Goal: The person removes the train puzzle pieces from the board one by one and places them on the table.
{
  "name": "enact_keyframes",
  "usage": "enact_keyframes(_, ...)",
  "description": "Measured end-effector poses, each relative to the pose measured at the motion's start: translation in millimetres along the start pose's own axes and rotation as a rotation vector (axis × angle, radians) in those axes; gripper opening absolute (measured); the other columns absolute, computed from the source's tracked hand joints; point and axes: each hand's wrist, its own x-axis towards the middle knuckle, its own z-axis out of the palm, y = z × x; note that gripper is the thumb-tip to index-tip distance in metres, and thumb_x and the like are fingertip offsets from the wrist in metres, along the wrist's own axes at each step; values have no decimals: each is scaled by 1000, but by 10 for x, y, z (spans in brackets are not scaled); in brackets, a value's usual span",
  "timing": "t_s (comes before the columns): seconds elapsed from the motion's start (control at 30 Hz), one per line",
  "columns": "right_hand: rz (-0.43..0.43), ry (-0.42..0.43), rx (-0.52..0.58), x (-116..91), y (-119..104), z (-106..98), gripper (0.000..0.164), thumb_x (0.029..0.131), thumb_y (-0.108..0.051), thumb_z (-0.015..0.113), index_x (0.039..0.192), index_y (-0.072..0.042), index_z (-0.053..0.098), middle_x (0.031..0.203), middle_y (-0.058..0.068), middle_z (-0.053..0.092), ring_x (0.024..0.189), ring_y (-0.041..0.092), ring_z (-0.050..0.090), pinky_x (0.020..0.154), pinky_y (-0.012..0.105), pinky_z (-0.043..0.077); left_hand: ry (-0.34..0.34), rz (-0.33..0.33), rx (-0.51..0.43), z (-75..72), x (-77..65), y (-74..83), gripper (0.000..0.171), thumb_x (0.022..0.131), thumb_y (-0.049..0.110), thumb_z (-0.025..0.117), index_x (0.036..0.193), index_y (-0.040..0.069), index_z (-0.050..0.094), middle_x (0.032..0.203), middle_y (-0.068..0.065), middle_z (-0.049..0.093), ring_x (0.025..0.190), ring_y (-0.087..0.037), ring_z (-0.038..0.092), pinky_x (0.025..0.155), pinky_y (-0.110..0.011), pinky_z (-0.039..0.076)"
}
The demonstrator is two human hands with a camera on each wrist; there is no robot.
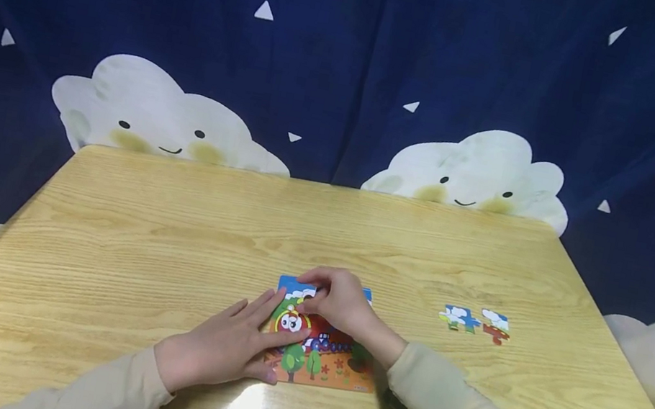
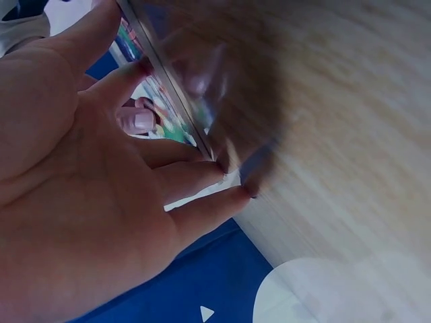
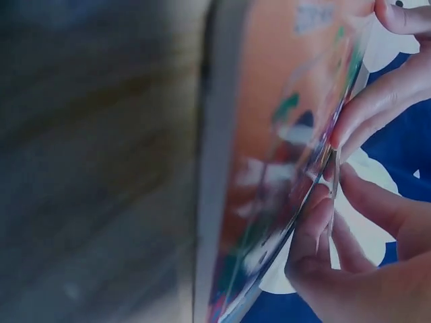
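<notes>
A colourful jigsaw puzzle (image 1: 327, 374) in a flat tray lies on the table, with trees, flowers and a red face with big eyes in its picture. Over its left side rests my left hand (image 1: 219, 348), fingers spread and fairly straight, fingertips touching the picture and the tray's left edge. My right hand (image 1: 344, 304) is above the upper middle of the puzzle. Its thumb and fingers pinch a puzzle piece (image 3: 335, 176), seen edge-on and tilted up against the board in the right wrist view. The right hand hides part of the picture.
To the right of the puzzle lie several loose pieces: a blue and white group (image 1: 460, 318), a cloud piece (image 1: 494, 319) and a red piece (image 1: 496, 333). The wooden table (image 1: 167, 220) ends at a dark blue curtain (image 1: 341, 53) printed with clouds.
</notes>
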Motion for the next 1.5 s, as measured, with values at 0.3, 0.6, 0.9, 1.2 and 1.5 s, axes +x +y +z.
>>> enact_keyframes(0.3, -67, -39, -37, -51, 47, -118, 26, 78, -1, 81, 103, -6, 74, 93, 5, 70, 56, 9, 49, 54, 23, 43, -2, -9, -20, -7, 6, 3, 63, 91, 48, 61, 149, 29, 46, 156, -29, 21, 145, -42, 19, 106, -60, 33)
enact_keyframes(0.6, -25, -16, -28, -137, 303, -447, 25, 80, 4, 77, 103, -4, 73, 89, 5, 65, 61, 15, 48, 56, 24, 42, 18, -14, -5, -4, -3, 0, 65, 89, 51, 62, 148, 32, 46, 155, -30, 23, 143, -44, 23, 104, -60, 35)
enact_keyframes(0.9, -3, -25, -50, -256, 530, -787, 24, 81, 4, 75, 103, -3, 73, 87, 6, 62, 63, 17, 48, 57, 24, 43, 14, -10, -13, -21, -4, 8, 65, 89, 51, 62, 148, 31, 46, 155, -30, 22, 143, -44, 22, 105, -60, 34)
enact_keyframes(1.2, 21, 28, -139, -384, 812, -1122, 26, 78, 2, 79, 102, -4, 72, 80, 5, 59, 63, 16, 49, 53, 23, 41, 5, -12, -27, -17, 9, 5, 65, 90, 48, 63, 149, 30, 45, 156, -30, 21, 144, -44, 20, 107, -60, 32)
enact_keyframes(1.5, 41, 54, -220, -474, 904, -1297, 23, 79, 3, 77, 101, -3, 72, 85, 5, 65, 70, 17, 53, 59, 26, 46, 11, -10, -16, -12, 10, 9, 65, 89, 49, 63, 149, 30, 45, 155, -30, 22, 144, -44, 21, 106, -60, 33)
